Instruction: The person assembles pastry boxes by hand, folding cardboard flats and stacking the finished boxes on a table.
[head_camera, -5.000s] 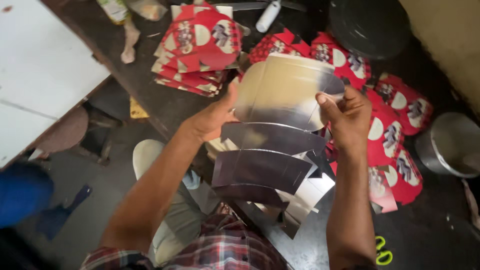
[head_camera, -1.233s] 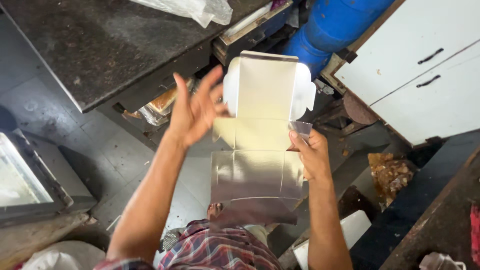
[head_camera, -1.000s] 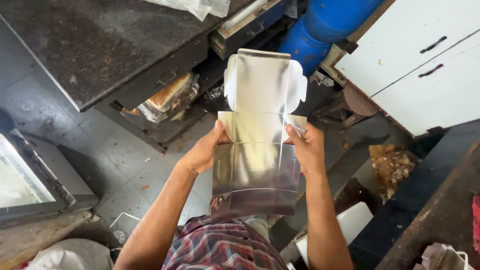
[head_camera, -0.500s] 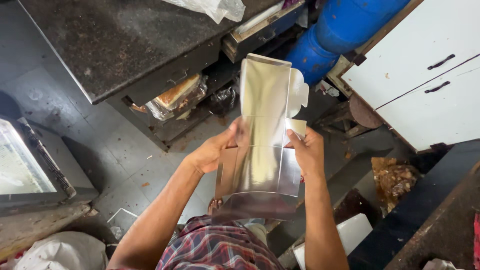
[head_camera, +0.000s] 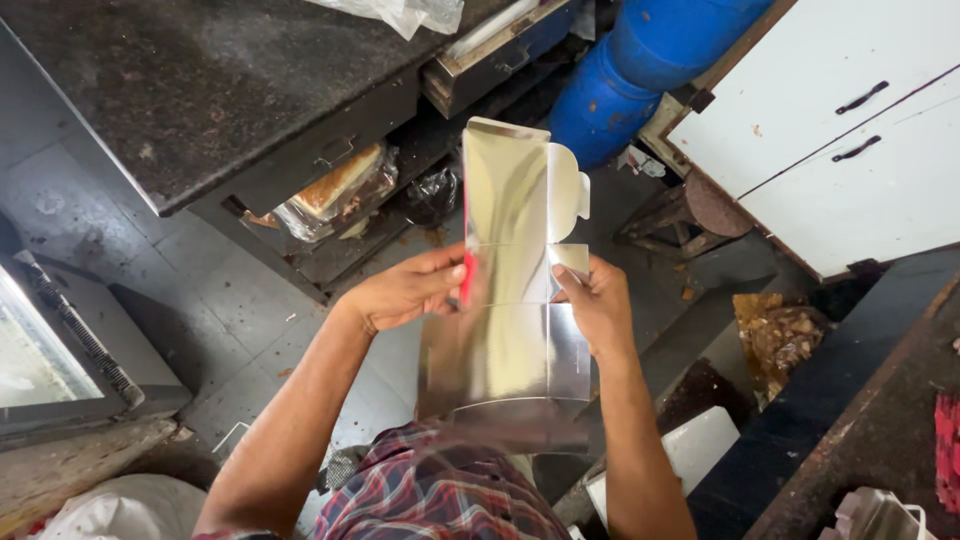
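Head view: both hands' fingers (head_camera: 562, 277) pinch silver carton blank (head_camera: 510, 330).

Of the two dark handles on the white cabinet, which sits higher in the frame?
The upper drawer handle, close to the right edge; the other handle sits just below it on the next white drawer front.

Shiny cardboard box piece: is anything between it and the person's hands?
Nothing visible is. The left hand grips the left edge of the silver carton blank directly, and the right hand grips its right edge. Both hold it up in the air, apart from the dark counter.
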